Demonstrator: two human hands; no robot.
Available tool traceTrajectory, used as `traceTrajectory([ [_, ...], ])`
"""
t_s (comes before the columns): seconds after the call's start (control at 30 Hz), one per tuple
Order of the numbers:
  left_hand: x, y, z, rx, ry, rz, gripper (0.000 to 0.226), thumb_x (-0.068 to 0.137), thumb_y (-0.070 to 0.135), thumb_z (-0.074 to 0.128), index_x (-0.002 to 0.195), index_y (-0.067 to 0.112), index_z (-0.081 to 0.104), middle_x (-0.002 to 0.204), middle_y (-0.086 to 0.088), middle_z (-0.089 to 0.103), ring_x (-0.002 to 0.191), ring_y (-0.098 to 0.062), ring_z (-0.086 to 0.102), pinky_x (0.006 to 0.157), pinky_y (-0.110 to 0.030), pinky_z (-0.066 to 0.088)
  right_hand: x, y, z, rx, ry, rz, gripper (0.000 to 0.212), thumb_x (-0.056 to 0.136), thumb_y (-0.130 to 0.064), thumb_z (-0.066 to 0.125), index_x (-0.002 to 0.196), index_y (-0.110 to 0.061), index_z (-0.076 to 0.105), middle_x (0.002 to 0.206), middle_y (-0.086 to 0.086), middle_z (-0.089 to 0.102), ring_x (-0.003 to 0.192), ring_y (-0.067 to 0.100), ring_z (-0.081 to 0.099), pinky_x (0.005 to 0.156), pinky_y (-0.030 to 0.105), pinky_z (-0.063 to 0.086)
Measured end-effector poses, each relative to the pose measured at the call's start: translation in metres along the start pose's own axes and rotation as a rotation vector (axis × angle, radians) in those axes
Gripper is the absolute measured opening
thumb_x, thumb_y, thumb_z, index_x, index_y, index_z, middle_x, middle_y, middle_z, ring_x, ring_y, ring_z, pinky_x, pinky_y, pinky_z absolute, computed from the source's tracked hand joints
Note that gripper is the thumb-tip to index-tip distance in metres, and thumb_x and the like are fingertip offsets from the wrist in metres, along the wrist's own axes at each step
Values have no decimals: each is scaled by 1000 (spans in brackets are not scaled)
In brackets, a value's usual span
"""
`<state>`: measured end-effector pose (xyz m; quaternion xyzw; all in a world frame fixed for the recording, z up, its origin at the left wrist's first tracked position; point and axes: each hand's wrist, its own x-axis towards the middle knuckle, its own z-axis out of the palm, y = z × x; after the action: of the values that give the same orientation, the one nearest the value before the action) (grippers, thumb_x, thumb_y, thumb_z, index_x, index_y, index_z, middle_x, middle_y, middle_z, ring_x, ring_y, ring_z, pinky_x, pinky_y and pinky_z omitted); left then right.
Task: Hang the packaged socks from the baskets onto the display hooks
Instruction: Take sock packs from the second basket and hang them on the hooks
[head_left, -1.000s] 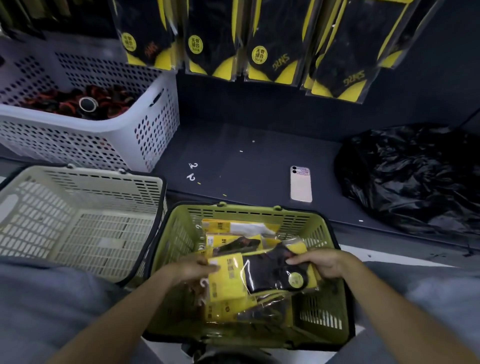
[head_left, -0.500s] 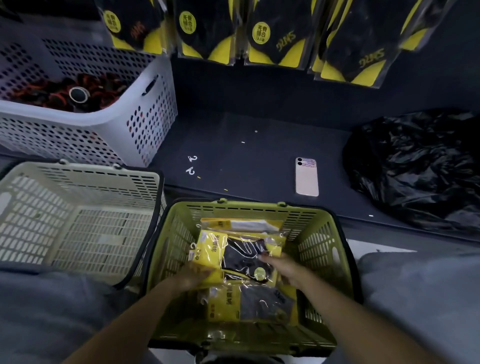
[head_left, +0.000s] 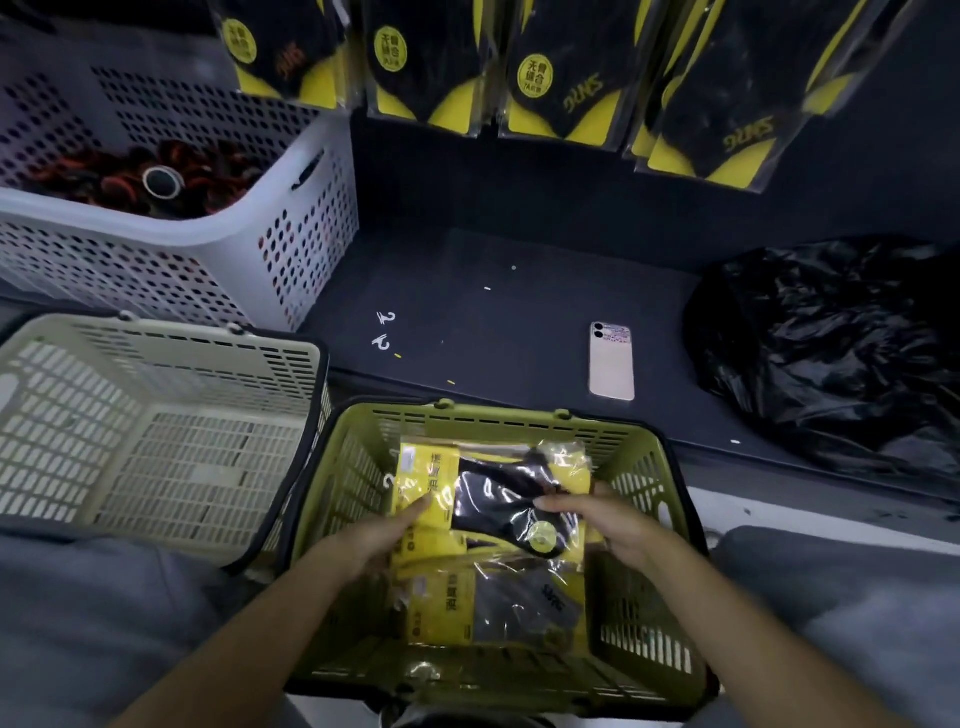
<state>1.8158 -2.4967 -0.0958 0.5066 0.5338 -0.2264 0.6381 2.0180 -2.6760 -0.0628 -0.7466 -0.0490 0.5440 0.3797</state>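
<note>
A green basket (head_left: 524, 420) in front of me holds several yellow-and-black sock packs. Both hands are inside it on the top sock pack (head_left: 493, 493), a clear bag with black socks and a yellow card. My left hand (head_left: 379, 540) grips its left yellow edge. My right hand (head_left: 602, 525) pinches its right side. Another sock pack (head_left: 498, 608) lies underneath, nearer to me. Along the top of the view, several packs of hung socks (head_left: 540, 73) dangle against the dark wall; the hooks themselves are out of view.
An empty beige basket (head_left: 156, 343) sits to the left. Behind it a white perforated crate (head_left: 291, 218) holds red-and-black items. A phone (head_left: 612, 361), two small white hooks (head_left: 383, 330) and a black plastic bag (head_left: 831, 353) lie on the dark shelf.
The top sock pack has shifted toward the far side of the green basket with both hands on it. The view has moved closer and tilted slightly.
</note>
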Motion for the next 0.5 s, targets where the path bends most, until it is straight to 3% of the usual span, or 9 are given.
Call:
traceTrajectory([
  [0.07,-16,29,11,-54,114,163,88,74,69,57,139,13,41,144,-14,43,130,-32,44,110,-42,32,-24,-19,-20,114,59,-106,64,64,-26,81,120,-10,54,108,-4,64,96,11,58,77,28,45],
  [0.17,-45,71,29,-299,467,480,83,69,54,75,134,14,44,132,-7,49,108,-20,56,89,-18,46,-62,-47,-38,326,153,-260,48,61,-20,80,107,-18,67,90,-6,76,85,12,68,74,28,50],
  [0.2,-55,84,35,-360,535,553,86,67,52,78,136,17,41,136,-6,43,111,-19,52,88,-17,42,-73,-53,-40,371,159,-302,45,62,-21,80,105,-19,67,86,-6,76,84,15,69,74,30,51],
  [0.33,-92,131,50,-519,669,801,98,63,50,81,141,26,26,147,0,20,126,-19,36,95,-25,32,-100,-75,-39,487,202,-403,75,48,-33,83,119,-16,61,106,5,73,99,25,69,76,35,52],
  [0.4,-107,149,53,-526,728,919,99,63,52,80,141,26,26,146,3,18,124,-15,33,96,-25,32,-109,-87,-40,545,204,-455,74,51,-31,81,121,-17,60,108,5,73,102,25,68,80,36,52],
  [0.5,-123,167,50,-405,798,1044,94,65,62,73,136,24,24,142,2,22,118,-14,37,91,-26,33,-119,-101,-44,630,221,-531,68,55,-28,79,119,-19,60,106,2,74,96,22,71,72,34,54],
])
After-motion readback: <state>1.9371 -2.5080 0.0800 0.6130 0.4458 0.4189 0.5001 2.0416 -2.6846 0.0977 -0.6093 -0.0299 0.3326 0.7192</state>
